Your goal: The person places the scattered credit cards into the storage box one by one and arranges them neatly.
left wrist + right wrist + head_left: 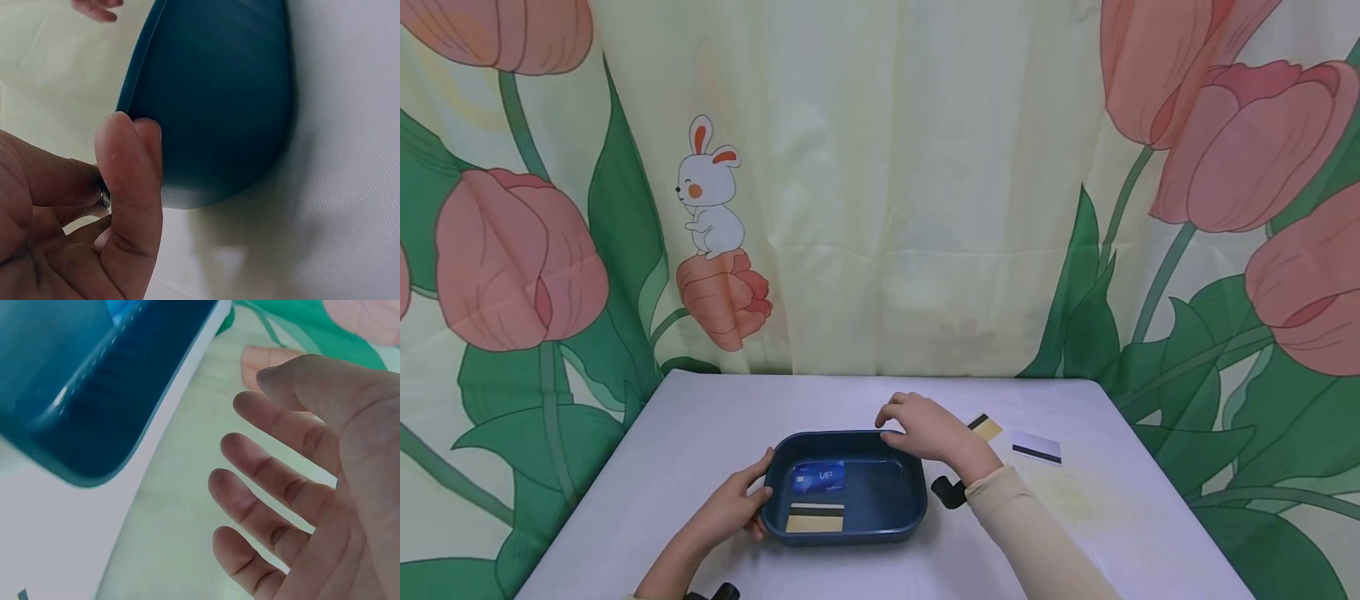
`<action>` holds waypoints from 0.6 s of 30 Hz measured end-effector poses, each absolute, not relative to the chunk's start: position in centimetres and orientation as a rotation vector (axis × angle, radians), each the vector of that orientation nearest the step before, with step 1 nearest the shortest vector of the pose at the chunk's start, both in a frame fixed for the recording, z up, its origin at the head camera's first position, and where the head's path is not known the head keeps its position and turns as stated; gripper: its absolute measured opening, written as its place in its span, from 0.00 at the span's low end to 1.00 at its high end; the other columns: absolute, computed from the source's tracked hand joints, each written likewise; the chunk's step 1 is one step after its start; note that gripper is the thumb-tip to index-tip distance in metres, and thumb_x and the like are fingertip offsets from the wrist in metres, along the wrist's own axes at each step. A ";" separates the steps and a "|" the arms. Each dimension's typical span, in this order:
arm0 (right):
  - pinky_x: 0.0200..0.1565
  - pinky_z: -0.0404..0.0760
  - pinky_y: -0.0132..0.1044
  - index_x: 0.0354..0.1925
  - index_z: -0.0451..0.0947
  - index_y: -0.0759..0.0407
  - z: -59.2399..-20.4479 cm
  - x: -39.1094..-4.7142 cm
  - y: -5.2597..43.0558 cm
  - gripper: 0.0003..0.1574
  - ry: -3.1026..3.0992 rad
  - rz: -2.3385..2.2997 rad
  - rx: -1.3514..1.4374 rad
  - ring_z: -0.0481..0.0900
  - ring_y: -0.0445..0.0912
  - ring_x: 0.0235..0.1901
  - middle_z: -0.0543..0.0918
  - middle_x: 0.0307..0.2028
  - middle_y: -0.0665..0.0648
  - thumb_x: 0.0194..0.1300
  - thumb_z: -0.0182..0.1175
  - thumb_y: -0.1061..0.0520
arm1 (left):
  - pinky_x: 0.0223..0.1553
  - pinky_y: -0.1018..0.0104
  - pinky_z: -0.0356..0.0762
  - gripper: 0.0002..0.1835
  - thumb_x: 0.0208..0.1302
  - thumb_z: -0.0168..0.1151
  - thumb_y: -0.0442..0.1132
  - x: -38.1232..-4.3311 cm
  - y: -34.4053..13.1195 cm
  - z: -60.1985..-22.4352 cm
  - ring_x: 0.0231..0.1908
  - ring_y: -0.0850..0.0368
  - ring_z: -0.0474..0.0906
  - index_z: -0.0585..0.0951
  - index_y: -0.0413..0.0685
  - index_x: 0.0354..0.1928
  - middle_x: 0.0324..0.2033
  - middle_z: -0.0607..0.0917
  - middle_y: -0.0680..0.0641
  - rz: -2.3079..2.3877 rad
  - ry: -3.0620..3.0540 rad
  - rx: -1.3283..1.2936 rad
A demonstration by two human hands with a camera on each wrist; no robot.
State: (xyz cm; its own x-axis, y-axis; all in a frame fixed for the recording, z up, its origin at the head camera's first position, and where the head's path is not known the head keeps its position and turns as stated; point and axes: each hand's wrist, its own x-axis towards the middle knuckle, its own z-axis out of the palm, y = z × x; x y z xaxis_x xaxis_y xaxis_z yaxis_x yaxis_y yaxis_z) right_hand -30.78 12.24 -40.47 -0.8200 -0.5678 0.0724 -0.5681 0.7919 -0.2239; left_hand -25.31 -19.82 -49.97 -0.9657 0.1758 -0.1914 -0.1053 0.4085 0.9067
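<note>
A dark blue plastic tray point(883, 496) stands on the table. Its left end is gripped by my left hand point(733, 502); in the left wrist view, thumb and fingers pinch the tray's rim point(128, 87). Inside, on the left side, lie a blue VIP card point(819, 477) and, nearer me, a gold card with a dark stripe point(815, 520). My right hand point(923, 425) is over the far right corner of the tray, palm turned down and holding nothing. The right wrist view shows its fingers point(247, 497) spread and slightly bent, apart from the rim.
Right of the tray, a gold card point(987, 428) lies partly behind the right hand. Beside it is a silver card with a dark stripe point(1037, 449). The white tabletop point(730, 425) ends at a curtain point(887, 208) printed with tulips and a rabbit.
</note>
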 end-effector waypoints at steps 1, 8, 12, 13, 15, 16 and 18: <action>0.54 0.81 0.49 0.51 0.87 0.52 -40.5 -30.8 12.5 0.13 -2.984 0.383 0.923 0.80 0.51 0.50 0.84 0.52 0.54 0.72 0.62 0.53 | 0.21 0.54 0.84 0.36 0.76 0.53 0.27 -25.3 -19.8 -50.0 0.15 0.49 0.78 0.56 0.45 0.81 0.75 0.57 0.24 1.579 2.410 0.062; 0.56 0.81 0.50 0.51 0.87 0.52 -40.7 -31.2 15.1 0.13 -3.039 0.474 0.804 0.80 0.51 0.52 0.83 0.52 0.55 0.72 0.62 0.53 | 0.22 0.55 0.84 0.36 0.76 0.53 0.27 -25.1 -19.8 -49.9 0.16 0.49 0.78 0.56 0.45 0.81 0.75 0.59 0.24 1.578 2.405 0.048; 0.56 0.81 0.49 0.49 0.86 0.51 -41.1 -31.5 17.2 0.11 -3.047 0.507 0.731 0.81 0.50 0.51 0.83 0.51 0.54 0.72 0.63 0.54 | 0.22 0.55 0.84 0.36 0.75 0.53 0.27 -25.1 -19.7 -49.9 0.16 0.49 0.78 0.56 0.45 0.81 0.74 0.60 0.24 1.581 2.398 0.047; 0.56 0.81 0.48 0.49 0.87 0.50 -41.2 -31.6 17.7 0.10 -3.050 0.511 0.708 0.81 0.49 0.51 0.83 0.51 0.54 0.72 0.64 0.54 | 0.22 0.55 0.84 0.36 0.76 0.53 0.27 -25.1 -19.7 -49.9 0.16 0.49 0.78 0.56 0.45 0.81 0.74 0.60 0.24 1.580 2.398 0.047; 0.56 0.81 0.49 0.48 0.87 0.50 -41.6 -31.8 18.7 0.09 -3.061 0.518 0.671 0.81 0.50 0.51 0.84 0.51 0.54 0.71 0.64 0.54 | 0.22 0.55 0.84 0.36 0.76 0.53 0.27 -25.1 -19.7 -49.9 0.16 0.49 0.78 0.56 0.46 0.81 0.75 0.59 0.24 1.575 2.405 0.045; 0.57 0.81 0.49 0.48 0.87 0.50 -41.7 -31.9 19.1 0.09 -3.066 0.522 0.656 0.81 0.51 0.52 0.84 0.51 0.55 0.71 0.64 0.55 | 0.22 0.55 0.84 0.36 0.76 0.53 0.27 -25.2 -19.7 -49.9 0.16 0.49 0.78 0.56 0.46 0.81 0.75 0.59 0.24 1.572 2.409 0.043; 0.58 0.81 0.51 0.48 0.87 0.51 -42.1 -32.0 19.9 0.09 -3.081 0.525 0.628 0.81 0.53 0.54 0.83 0.51 0.55 0.71 0.64 0.55 | 0.22 0.55 0.84 0.36 0.76 0.53 0.28 -25.2 -19.7 -49.9 0.16 0.49 0.78 0.56 0.46 0.81 0.75 0.59 0.24 1.565 2.415 0.037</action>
State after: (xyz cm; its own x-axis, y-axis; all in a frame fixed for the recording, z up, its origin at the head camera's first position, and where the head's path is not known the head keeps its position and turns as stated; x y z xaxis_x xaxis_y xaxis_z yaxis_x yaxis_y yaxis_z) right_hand -31.98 19.91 -42.11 -0.9214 -0.3882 0.0199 -0.3729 0.8682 -0.3275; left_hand -25.18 -19.71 -49.90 -0.9651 0.1630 -0.2051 -0.1206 0.4185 0.9002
